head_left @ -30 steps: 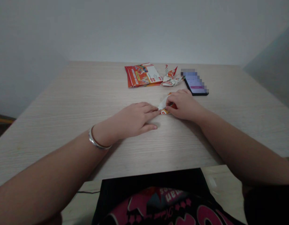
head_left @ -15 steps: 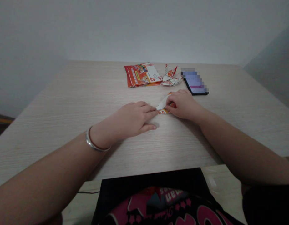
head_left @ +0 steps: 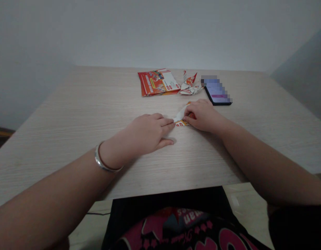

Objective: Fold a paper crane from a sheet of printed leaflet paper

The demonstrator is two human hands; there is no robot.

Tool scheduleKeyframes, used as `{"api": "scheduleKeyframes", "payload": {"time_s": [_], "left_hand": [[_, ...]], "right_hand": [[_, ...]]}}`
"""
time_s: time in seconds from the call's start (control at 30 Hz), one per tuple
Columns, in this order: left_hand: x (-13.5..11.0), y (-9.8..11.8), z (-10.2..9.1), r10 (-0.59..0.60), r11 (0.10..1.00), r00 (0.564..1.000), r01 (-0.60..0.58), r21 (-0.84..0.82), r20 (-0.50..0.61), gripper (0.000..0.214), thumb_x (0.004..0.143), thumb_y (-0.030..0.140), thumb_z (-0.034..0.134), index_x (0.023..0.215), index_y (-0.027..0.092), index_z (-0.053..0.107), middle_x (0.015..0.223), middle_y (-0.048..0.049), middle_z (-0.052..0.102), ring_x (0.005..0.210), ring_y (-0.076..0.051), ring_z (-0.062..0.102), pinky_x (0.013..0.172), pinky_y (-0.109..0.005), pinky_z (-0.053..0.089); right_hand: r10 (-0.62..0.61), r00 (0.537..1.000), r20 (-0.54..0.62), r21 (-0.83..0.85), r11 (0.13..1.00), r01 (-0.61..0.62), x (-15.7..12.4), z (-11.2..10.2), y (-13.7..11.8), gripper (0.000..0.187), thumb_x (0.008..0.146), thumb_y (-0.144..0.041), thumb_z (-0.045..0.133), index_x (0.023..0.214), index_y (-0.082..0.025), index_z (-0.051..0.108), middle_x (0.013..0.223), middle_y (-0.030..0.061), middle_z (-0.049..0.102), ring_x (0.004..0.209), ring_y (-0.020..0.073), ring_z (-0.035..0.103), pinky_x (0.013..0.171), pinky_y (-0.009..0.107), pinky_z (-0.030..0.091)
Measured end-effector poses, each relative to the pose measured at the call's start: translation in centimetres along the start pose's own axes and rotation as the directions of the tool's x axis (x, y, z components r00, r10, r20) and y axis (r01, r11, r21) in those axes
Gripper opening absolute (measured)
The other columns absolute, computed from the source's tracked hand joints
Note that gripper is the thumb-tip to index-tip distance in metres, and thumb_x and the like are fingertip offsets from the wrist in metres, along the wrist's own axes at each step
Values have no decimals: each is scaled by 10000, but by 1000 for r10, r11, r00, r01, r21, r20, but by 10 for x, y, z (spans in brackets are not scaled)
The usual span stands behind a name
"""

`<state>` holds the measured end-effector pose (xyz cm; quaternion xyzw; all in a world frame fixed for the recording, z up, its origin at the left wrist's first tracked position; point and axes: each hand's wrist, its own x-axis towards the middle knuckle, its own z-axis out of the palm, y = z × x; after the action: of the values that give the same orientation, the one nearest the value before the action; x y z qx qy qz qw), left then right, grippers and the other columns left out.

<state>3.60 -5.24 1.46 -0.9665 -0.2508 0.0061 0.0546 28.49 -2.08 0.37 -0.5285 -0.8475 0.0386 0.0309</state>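
Note:
A small piece of folded printed paper, white with orange and red print, lies on the table between my hands. My left hand rests flat with its fingers stretched out, the fingertips on the paper's left end and the thumb apart on the tabletop. My right hand has its fingers curled and pinched on the paper's right part. That hand covers much of the paper, so its full shape is hidden.
Beyond my hands lies a stack of red printed leaflets. Beside it are folded paper pieces with pointed ends. A phone with a lit screen lies at the right. The pale wood-grain table reaches back to a wall.
Very little differs. My left fingertips have shifted slightly left on the paper, while my right hand keeps its pinch in the same place.

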Motion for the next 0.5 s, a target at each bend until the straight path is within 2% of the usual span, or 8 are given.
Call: {"api": "scheduleKeyframes", "payload": {"time_s": [0.23,0.4,0.5], "left_hand": [[0,-3,0,16,1000,1000,-16,10,1,615,1110,565,391,1445,110,635,1430,-166,696,1233,-310,656,1057,-425,505],[1,-3,4,28,1000,999,-28,12,-15,619,1091,571,450,1447,98,632,1420,-175,696,1213,-327,653,1042,-436,512],[2,-5,11,50,999,998,-50,1,-48,671,1088,582,448,1515,79,571,1473,-183,663,1239,-337,634,1061,-452,503]], "right_hand": [[-47,999,6,-20,999,47,-1,0,1,223,980,-307,575,917,-193,756,976,90,776,984,271,616,1045,467,376],[-82,986,-146,-148,987,60,-12,-2,-14,219,963,-254,568,968,-195,779,1011,107,783,1059,301,616,1194,539,262],[-130,977,-169,-205,974,94,-16,-5,-25,268,996,-308,541,994,-193,783,1052,128,791,1099,331,614,1200,551,260]]}}
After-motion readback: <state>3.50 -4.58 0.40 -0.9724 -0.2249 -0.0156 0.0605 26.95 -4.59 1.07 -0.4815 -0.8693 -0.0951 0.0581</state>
